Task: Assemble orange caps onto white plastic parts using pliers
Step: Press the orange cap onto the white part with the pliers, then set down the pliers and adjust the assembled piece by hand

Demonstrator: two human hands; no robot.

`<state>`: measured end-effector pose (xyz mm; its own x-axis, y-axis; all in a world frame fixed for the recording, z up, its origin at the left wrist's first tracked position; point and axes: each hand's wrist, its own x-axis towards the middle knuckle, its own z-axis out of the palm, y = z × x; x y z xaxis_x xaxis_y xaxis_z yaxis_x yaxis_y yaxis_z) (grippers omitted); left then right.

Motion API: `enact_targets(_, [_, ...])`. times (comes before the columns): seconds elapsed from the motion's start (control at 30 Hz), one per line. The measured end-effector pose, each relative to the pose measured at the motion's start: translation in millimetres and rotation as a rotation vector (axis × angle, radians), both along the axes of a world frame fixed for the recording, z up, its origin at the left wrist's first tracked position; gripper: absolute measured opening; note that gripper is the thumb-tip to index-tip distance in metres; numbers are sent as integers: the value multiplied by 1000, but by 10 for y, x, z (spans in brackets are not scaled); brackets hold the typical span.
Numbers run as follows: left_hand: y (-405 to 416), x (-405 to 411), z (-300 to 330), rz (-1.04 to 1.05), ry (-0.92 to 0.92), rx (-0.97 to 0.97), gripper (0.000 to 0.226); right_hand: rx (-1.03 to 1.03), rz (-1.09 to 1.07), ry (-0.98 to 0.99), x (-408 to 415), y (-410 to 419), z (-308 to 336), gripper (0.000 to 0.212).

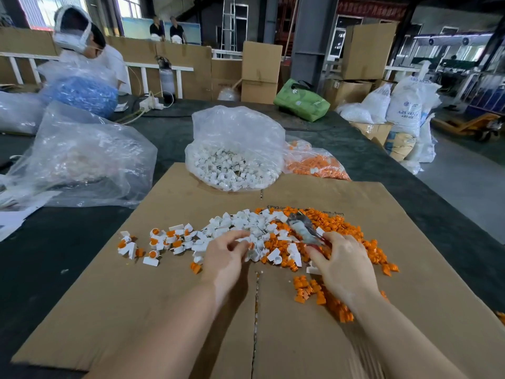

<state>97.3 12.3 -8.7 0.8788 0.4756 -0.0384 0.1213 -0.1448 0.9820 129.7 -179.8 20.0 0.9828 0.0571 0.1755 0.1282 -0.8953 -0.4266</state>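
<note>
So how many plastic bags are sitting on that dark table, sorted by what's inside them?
Bag of white parts: 1
Bag of orange caps: 1
Bag of blue pieces: 1
Clear bags, contents unclear: 2
Total: 5

The scene is evenly lit by soft daylight admitted through the windows [128, 6] at the rear left, so that only faint, diffuse shadows are cast on the cardboard sheet [153, 283] and the dark tabletop [49, 258]. Glare is seen on the clear plastic bags [82, 157], and the far right of the hall is slightly overexposed. Strong wide-angle distortion is shown toward the edges, where straight lines are bowed, and motion blur is visible on the pliers [303, 228] and along the right forearm [382, 332].
</note>
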Motion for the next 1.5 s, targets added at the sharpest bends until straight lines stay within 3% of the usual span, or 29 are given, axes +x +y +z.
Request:
enact_targets(0.13, [-44, -66, -55, -128, -6, 118, 27, -231, -48, -39, 84, -91, -151, 54])
enact_targets(0.33, [-28, -83, -100, -93, -63, 196, 15, -313, -91, -94, 146, -123, -298, 59])
enact_targets(0.47, [-31, -80, -113, -101, -88, 206, 15, -443, -86, -200, 104, -23, -211, 47])
enact_targets(0.57, [-32, -67, -122, -122, -90, 210, 18, -202, 152, -499, 0, 164, -226, 30])
enact_targets(0.73, [-31, -57, -112, -174, -109, 300, 19, 41, 446, -500, -254, 494, -366, 19])
enact_targets(0.8, [-29, -75, -102, -195, -108, 309, 20, 102, 441, -485, -268, 537, -395, 10])
enact_targets(1.0, [-34, -169, -99, -270, -76, 217, 42, 152, 354, -493, -271, 578, -418, 13])
enact_targets(1.1, [-64, -162, -108, -300, -77, 322, 36, 176, 355, -491, -279, 563, -408, 12])
enact_targets(1.37, [-48, -182, -94, -264, -88, 314, 34, 261, 361, -461, -295, 520, -405, 21])
enact_targets(1.5, [-44, -181, -89, -275, -91, 327, 29, 251, 419, -425, -305, 531, -401, 16])
